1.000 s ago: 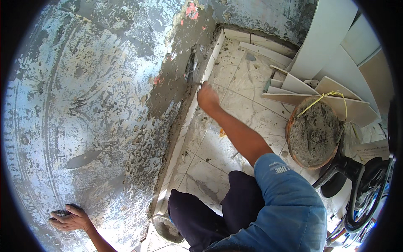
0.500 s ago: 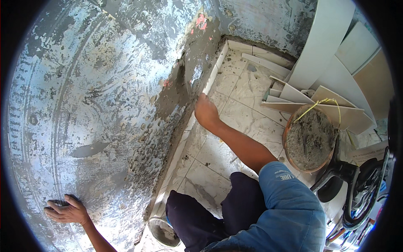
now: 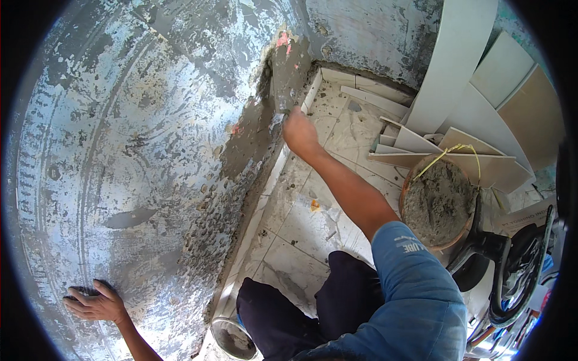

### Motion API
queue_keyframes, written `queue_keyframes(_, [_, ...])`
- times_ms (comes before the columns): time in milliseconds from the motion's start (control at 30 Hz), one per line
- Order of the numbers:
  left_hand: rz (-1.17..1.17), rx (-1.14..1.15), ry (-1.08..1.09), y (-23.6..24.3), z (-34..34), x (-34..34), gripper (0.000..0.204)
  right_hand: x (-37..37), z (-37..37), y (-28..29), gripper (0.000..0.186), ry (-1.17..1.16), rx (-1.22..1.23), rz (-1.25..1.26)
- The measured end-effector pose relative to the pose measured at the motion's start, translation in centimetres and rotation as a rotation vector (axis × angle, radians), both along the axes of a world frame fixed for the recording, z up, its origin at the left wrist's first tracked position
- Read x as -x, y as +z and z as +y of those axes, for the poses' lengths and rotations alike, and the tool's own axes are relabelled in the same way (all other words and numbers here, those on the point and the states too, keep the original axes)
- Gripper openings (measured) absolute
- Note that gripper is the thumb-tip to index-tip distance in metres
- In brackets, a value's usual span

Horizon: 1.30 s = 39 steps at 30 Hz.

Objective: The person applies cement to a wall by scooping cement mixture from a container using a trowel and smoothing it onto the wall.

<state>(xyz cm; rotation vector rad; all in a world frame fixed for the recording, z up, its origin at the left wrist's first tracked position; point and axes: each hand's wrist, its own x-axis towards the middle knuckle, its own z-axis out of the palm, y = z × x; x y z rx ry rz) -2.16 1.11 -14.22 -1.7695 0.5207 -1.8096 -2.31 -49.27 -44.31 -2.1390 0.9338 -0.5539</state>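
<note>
My right hand (image 3: 299,133) is stretched out toward the low part of the wall and grips a trowel (image 3: 280,90), whose blade lies flat against a dark patch of wet grey mortar (image 3: 253,135). The mortar runs down the wall above a row of white skirting tiles (image 3: 274,174). My left hand (image 3: 93,302) is pressed flat, fingers spread, on the scraped, flaking blue-grey wall (image 3: 120,150) at the lower left. It holds nothing.
A round pan of grey mortar (image 3: 438,201) with a yellow cord stands on the tiled floor (image 3: 313,210) to my right. Cut white and beige tiles (image 3: 457,129) lean in the corner. A small metal bowl (image 3: 232,338) sits by my knee. A scooter (image 3: 518,265) is at right.
My right hand has travelled up along the wall with the trowel, spreading the mortar patch higher. My left hand has stayed planted on the wall.
</note>
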Motion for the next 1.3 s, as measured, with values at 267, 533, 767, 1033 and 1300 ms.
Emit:
queue_keyframes(267, [0.018, 0.002, -0.037, -1.1, -0.6, -1.5, 0.066, 1.3, 3.7, -5.5, 0.022, 0.126, -0.057, 0.039])
queue_keyframes(533, [0.163, 0.012, 0.120, -1.1, -0.9, 0.4, 0.083, 19.2, 4.7, -0.8, 0.022, 0.268, -0.253, -0.204])
queue_keyframes(767, [0.178, 0.066, 0.092, -0.5, 0.4, 0.6, 0.082, 36.5, 5.9, 2.8, 0.035, 0.070, -0.373, 0.131])
queue_keyframes(1033, [0.096, -0.006, -0.027, -1.3, 1.6, -2.0, 0.076, 34.3, 8.9, -1.9, 0.020, 0.082, -0.748, 0.174])
queue_keyframes(1300, [0.106, -0.006, -0.017, 0.0, 1.1, -0.2, 0.077, 12.0, 13.5, -10.7, 0.030, 0.782, 0.236, 0.268])
